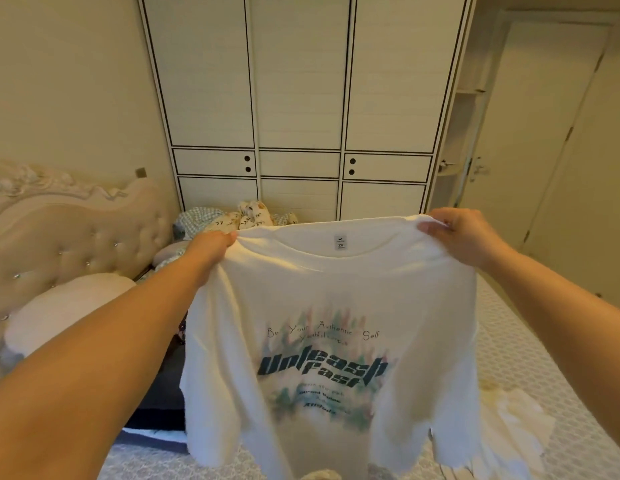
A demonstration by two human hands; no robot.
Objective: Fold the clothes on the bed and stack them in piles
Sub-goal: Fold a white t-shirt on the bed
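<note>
- My left hand (215, 245) pinches one shoulder of the white cotton T-shirt with a teal printed slogan (322, 341), and my right hand (457, 233) has its fingers curled round the other shoulder; both hands are closed on cloth.
- The shirt hangs in the air in front of me, above the pale patterned bed cover (530, 341), printed side toward me.
- Its collar is at the top, with the small neck label (340, 242) showing inside, and the hem drops toward the mattress. The long axis runs top to bottom, nearly plumb, and the shoulder line runs across between my hands, a little higher on the right.
- I judge this to be the shake-out before the fold, so I should keep the shoulders pulled taut and level to let the body hang without twists.
- The sleeves droop loose at each side; they will need tucking once it lies flat.
- Laying it print-down on a bare stretch of cover looks best to me, away from the crumpled pale garment (509, 417) at lower right and the dark clothes (156, 396) at lower left.
</note>
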